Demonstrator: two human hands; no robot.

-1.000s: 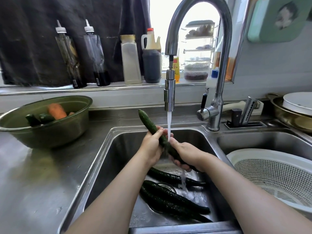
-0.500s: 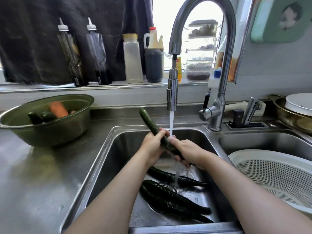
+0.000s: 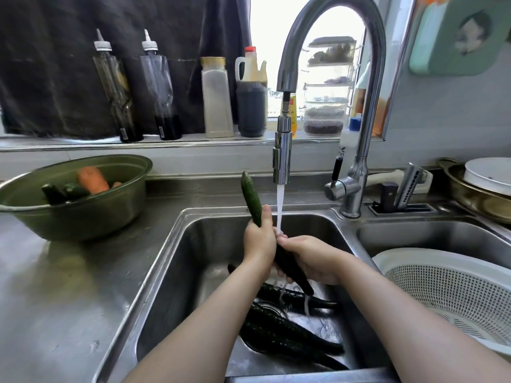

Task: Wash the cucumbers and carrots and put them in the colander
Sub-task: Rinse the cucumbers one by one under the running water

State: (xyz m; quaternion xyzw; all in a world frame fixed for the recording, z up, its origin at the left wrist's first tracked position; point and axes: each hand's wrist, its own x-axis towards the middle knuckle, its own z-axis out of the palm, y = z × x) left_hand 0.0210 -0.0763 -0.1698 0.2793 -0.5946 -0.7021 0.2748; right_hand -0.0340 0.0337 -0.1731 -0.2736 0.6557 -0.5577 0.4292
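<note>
A long dark green cucumber (image 3: 251, 196) slants steeply over the left sink basin (image 3: 177, 272) under the running tap stream (image 3: 279, 208). My left hand (image 3: 258, 241) grips its upper middle and my right hand (image 3: 309, 258) grips the lower part, the two hands touching. Three more cucumbers (image 3: 287, 330) lie wet on the basin floor below. A white colander (image 3: 453, 288) sits in the right basin with nothing visible in it. A green bowl (image 3: 83, 214) on the left counter holds a carrot (image 3: 92, 179) and cucumber pieces (image 3: 63, 190).
The tall chrome faucet (image 3: 362, 150) arches over the basins, its spray head (image 3: 282, 158) just above the hands. Bottles (image 3: 166, 87) line the window ledge. A knife rack (image 3: 401, 194) and a pan with a white plate (image 3: 486, 186) stand at the right.
The held cucumber has tipped more upright, its top end swinging up toward the spray head. My right hand has slid down along it while the water keeps running.
</note>
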